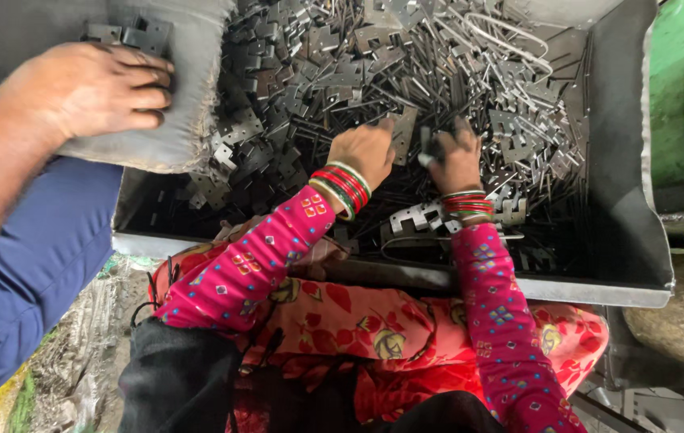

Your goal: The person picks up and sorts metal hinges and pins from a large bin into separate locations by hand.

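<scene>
One metal tray, one grey sack, three hands, and metal brackets too many to count.

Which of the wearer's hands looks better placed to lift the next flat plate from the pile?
Probably the left hand: its fingers rest on a flat metal plate in the tray. The right hand already seems closed on a small dark piece.

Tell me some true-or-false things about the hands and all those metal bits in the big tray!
1. Both hands, left hand and right hand, reach into the metal pieces. True.
2. The tray holds wooden blocks. False: flat metal plates and thin rods.
3. Bangles circle the wrists. True.
4. The sleeves are plain white. False: pink, patterned.
5. Another person's hand rests on a grey sack. True.
</scene>
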